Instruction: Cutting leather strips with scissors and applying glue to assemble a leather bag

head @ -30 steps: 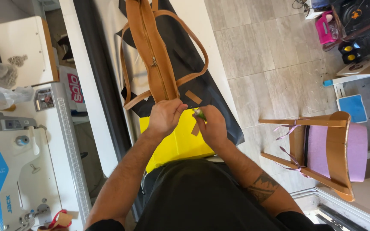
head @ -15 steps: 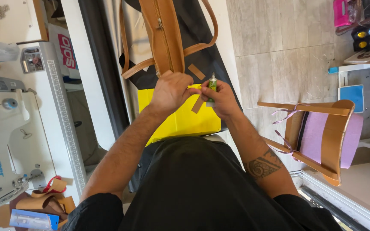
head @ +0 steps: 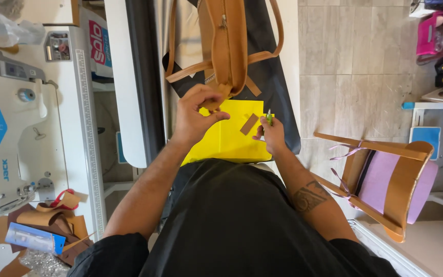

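A tan leather bag (head: pixel 225 46) with long straps lies on a dark sheet (head: pixel 278 92) over a narrow white table. My left hand (head: pixel 197 114) pinches the bag's near end, just above a bright yellow sheet (head: pixel 234 136). My right hand (head: pixel 271 134) holds a small green tool (head: pixel 269 117) at the yellow sheet's right edge. A short tan leather strip (head: pixel 248 124) lies on the yellow sheet between my hands.
A white and blue sewing machine (head: pixel 11 138) stands at the left, with leather scraps (head: pixel 52 218) in front of it. A wooden chair with a pink cushion (head: pixel 385 182) stands on the tiled floor at the right. Pink and dark items sit at the far right.
My hands have drawn apart. The right hand moved right and down with the green tool, and the leather strip now lies free on the yellow sheet. The view shifted.
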